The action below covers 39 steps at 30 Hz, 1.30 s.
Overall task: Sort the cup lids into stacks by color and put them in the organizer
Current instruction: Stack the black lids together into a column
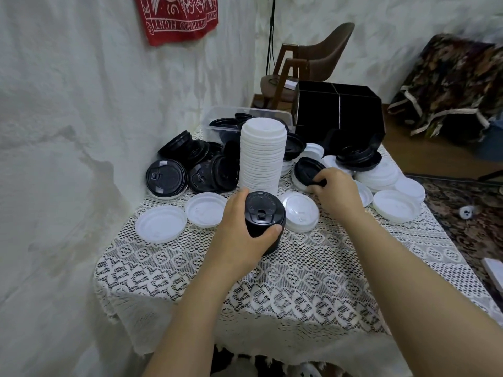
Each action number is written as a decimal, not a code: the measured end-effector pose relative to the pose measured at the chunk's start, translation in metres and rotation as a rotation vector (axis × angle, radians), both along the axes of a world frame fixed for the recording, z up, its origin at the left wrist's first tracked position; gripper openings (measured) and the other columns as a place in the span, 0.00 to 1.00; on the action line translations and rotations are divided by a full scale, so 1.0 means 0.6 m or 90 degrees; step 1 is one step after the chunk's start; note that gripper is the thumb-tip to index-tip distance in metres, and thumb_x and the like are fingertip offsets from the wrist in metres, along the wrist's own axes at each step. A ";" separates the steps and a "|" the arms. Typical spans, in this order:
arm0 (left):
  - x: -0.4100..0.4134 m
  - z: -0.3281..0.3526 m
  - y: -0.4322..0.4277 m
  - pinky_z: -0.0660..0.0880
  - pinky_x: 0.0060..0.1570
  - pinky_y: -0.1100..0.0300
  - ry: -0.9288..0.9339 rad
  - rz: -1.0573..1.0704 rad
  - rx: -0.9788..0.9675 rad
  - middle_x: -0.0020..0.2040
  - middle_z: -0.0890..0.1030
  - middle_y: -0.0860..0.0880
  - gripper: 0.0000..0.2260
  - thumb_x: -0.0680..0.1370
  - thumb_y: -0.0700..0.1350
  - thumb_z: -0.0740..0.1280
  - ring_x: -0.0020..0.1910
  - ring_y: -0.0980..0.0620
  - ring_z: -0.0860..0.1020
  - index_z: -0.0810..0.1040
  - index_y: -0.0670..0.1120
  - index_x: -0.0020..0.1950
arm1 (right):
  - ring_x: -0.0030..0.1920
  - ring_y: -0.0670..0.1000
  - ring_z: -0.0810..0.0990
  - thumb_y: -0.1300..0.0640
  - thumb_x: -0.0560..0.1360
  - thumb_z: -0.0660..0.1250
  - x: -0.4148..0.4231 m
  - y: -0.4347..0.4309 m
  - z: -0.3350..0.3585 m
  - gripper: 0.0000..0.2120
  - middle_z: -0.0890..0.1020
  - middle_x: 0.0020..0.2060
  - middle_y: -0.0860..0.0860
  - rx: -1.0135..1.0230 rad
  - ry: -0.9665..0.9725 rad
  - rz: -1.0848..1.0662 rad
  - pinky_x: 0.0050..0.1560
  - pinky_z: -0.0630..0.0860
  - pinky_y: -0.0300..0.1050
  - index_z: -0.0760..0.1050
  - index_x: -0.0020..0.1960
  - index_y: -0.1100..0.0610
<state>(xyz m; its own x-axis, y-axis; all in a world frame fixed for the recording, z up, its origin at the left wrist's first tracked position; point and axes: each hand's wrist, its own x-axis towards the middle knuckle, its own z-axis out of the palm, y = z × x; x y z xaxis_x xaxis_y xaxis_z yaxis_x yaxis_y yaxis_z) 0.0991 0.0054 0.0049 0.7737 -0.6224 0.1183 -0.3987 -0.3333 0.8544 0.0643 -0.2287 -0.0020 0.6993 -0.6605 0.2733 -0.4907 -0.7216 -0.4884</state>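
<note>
Left hand (pixel 239 229): grip closed round a short black lid stack (pixel 265 213) that seems to rest on the lace-covered counter (pixel 272 281), centre. Right hand (pixel 336 193), at 2 o'clock of that stack: grip pinches the edge of one black lid (pixel 309 168) lying on white ones. Step is likely to lift that lid and add it to the held stack. To do it well, hold the stack upright, bring the lid over the same way up, and press until it nests. Mind the tall white stack (pixel 262 153) just behind at 12 o'clock, which looks easy to knock. Counts: 1 black stack in hand, 1 tall white stack, 4 white lids (pixel 160 224) flat in the near row from 9 to 3 o'clock. More whites overlap at 2 o'clock, not countable. Loose black lids (pixel 166 178) are heaped at 10 o'clock, at least seven, overlap hides the rest. Another short black pile (pixel 358 159) at 1 o'clock. Far: 1 clear tub (pixel 215 115) at 11 o'clock holding a few black lids. 1 black organizer (pixel 340 110) at 1 o'clock, dividers visible, inside too dark to tell.
</note>
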 end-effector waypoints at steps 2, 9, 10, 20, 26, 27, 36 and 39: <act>0.000 0.000 0.000 0.64 0.67 0.62 0.000 0.000 0.004 0.72 0.63 0.58 0.37 0.74 0.53 0.71 0.69 0.59 0.65 0.55 0.53 0.77 | 0.48 0.52 0.77 0.57 0.74 0.72 -0.011 0.002 0.004 0.10 0.81 0.49 0.53 0.034 -0.053 -0.009 0.45 0.67 0.42 0.81 0.52 0.61; -0.001 0.003 0.000 0.64 0.62 0.64 -0.004 -0.004 -0.002 0.69 0.64 0.59 0.35 0.74 0.53 0.71 0.66 0.60 0.66 0.56 0.53 0.77 | 0.45 0.44 0.79 0.61 0.81 0.61 -0.083 0.022 0.031 0.08 0.81 0.42 0.46 0.241 -0.340 0.023 0.47 0.75 0.38 0.79 0.50 0.56; -0.001 0.003 0.001 0.63 0.62 0.65 -0.004 -0.006 -0.003 0.69 0.64 0.59 0.35 0.75 0.53 0.71 0.65 0.61 0.65 0.56 0.53 0.77 | 0.46 0.44 0.79 0.61 0.81 0.60 -0.095 0.025 0.036 0.09 0.82 0.43 0.46 0.298 -0.362 0.017 0.49 0.76 0.38 0.80 0.49 0.55; -0.006 0.004 -0.002 0.64 0.59 0.65 -0.006 -0.004 -0.013 0.63 0.65 0.61 0.32 0.75 0.51 0.71 0.61 0.62 0.67 0.59 0.55 0.74 | 0.51 0.59 0.79 0.57 0.81 0.60 -0.145 0.028 0.022 0.13 0.82 0.51 0.62 0.252 -0.064 -0.084 0.56 0.74 0.53 0.80 0.51 0.64; -0.004 0.002 -0.002 0.63 0.62 0.63 -0.014 -0.003 -0.001 0.69 0.63 0.59 0.35 0.75 0.53 0.71 0.66 0.60 0.66 0.57 0.53 0.76 | 0.66 0.58 0.67 0.32 0.75 0.58 -0.153 0.066 -0.015 0.35 0.71 0.66 0.56 -0.042 0.246 -0.076 0.66 0.66 0.53 0.66 0.72 0.56; -0.005 0.003 -0.002 0.63 0.62 0.64 -0.014 -0.004 0.000 0.68 0.63 0.60 0.35 0.75 0.53 0.71 0.65 0.61 0.65 0.56 0.53 0.76 | 0.67 0.58 0.66 0.31 0.74 0.58 -0.152 0.070 -0.018 0.37 0.70 0.67 0.56 -0.060 0.273 -0.076 0.66 0.65 0.52 0.63 0.74 0.55; -0.006 0.006 0.000 0.63 0.58 0.66 -0.010 -0.012 -0.006 0.64 0.64 0.61 0.32 0.75 0.52 0.70 0.61 0.62 0.66 0.58 0.54 0.74 | 0.73 0.58 0.59 0.34 0.73 0.64 -0.167 0.069 -0.028 0.43 0.62 0.73 0.55 -0.005 0.186 -0.054 0.71 0.60 0.55 0.51 0.78 0.53; -0.008 0.007 0.001 0.62 0.58 0.66 -0.008 -0.015 -0.008 0.63 0.63 0.62 0.32 0.75 0.52 0.70 0.60 0.63 0.65 0.58 0.54 0.75 | 0.69 0.56 0.62 0.45 0.72 0.69 -0.175 0.070 -0.032 0.40 0.68 0.70 0.54 0.069 0.105 -0.016 0.67 0.63 0.54 0.54 0.77 0.51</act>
<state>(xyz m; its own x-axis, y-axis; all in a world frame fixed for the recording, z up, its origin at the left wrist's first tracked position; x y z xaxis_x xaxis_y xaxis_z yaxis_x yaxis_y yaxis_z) 0.0942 0.0059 0.0091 0.7572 -0.6390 0.1353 -0.4169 -0.3134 0.8532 -0.0406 -0.1870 -0.0210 0.7120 -0.6972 0.0832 -0.5871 -0.6561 -0.4741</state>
